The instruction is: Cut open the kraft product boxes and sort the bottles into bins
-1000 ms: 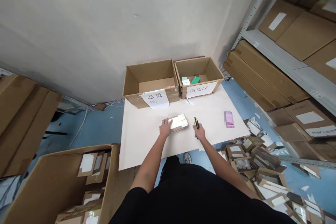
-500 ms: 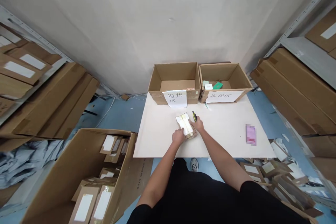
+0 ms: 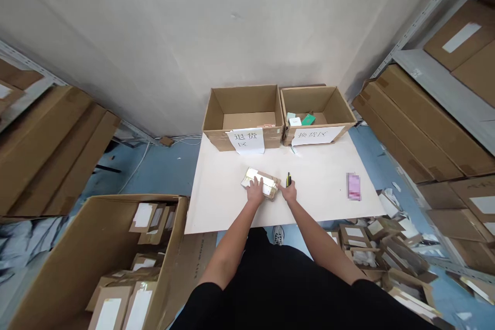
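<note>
Small parcel [image 3: 262,181]: flat, rectangular, brown cardboard under glossy tape with a pale label, lying near the middle of the white table [image 3: 222,203], slightly skewed. Left hand [image 3: 256,192] lies on its near edge, fingers spread flat across the top, not clenched. Right hand [image 3: 288,194] sits just beside the parcel's right end, closed around a yellow-and-black utility knife [image 3: 288,179] whose tip points away from the person; whether the blade touches the parcel cannot be told. A pink item [image 3: 353,186] lies well apart to the right. Two open corrugated cartons, left [image 3: 212,112] and right [image 3: 341,108], stand at the far edge, each with a paper label.
</note>
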The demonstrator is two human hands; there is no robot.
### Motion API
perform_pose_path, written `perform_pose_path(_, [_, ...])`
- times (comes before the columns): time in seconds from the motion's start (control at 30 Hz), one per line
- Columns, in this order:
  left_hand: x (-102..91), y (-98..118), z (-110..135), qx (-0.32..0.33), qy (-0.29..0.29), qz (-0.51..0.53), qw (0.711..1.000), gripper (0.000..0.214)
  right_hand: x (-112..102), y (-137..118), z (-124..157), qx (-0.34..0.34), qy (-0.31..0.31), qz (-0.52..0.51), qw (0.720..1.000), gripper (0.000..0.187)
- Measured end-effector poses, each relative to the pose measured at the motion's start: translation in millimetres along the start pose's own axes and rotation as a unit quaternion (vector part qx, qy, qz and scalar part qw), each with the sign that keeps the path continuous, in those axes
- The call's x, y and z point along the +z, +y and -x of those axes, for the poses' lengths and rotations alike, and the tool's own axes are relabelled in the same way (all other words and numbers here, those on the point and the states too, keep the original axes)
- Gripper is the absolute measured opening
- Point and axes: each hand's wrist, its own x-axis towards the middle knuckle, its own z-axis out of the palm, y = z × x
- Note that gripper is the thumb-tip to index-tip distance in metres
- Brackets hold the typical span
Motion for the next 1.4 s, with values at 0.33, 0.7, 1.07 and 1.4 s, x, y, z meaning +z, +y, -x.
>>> perform_pose_path(0.33, [24.2, 17, 19, 0.005, 0.031, 0.063, 0.998, 0.062, -54, 2, -40, -0.065, -0.085, -0.140, 0.984, 0.018])
perform_pose_path(0.7, [28.9, 13, 18, 0.016, 0.048, 0.093, 0.994, 0.070, -61, 5, -22, -0.076, -0.200, 0.091, 0.973, 0.045])
perform_pose_path(1.07, [24.3, 15, 19, 0.003, 0.045, 0.088, 0.995, 0.068, -57, -4, -5, -0.089, -0.099, 0.252, 0.959, 0.051])
perform_pose_path(1.4, [23.9, 16, 19, 0.000, 0.044, 0.081, 0.996, 0.069, -57, -32, -5, -0.081, -0.165, 0.285, 0.941, 0.048])
